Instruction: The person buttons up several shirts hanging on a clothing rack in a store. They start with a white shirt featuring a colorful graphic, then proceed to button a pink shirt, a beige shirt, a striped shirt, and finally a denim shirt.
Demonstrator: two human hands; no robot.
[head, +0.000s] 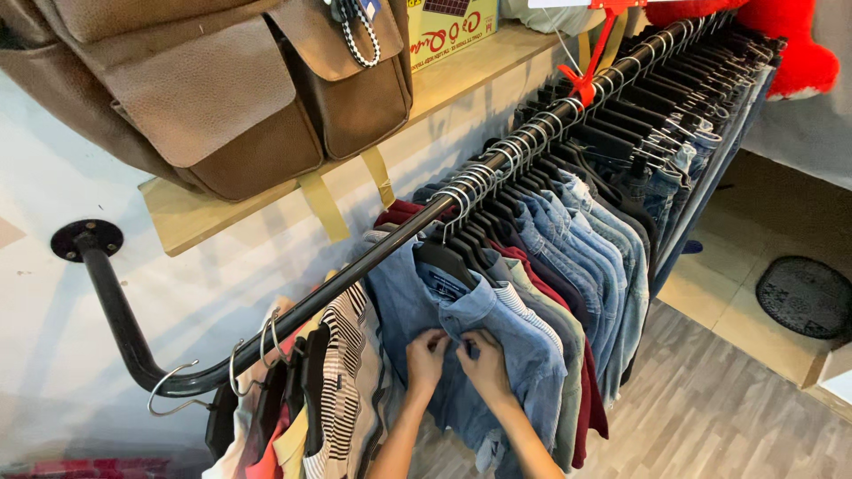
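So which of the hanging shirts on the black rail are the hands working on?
The light blue denim shirt at the front of the denim row; left hand and right hand pinch its front placket, beside the black-and-white striped shirt.

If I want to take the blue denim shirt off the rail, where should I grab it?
Probably by the black hanger at its shoulders, just under the metal hook, coming from the front where both hands are. The denim shirt hangs facing outward on the black rail, and the cloth is soft and packed between neighbours, so pulling it would likely drag. The left hand and right hand pinch its front placket.
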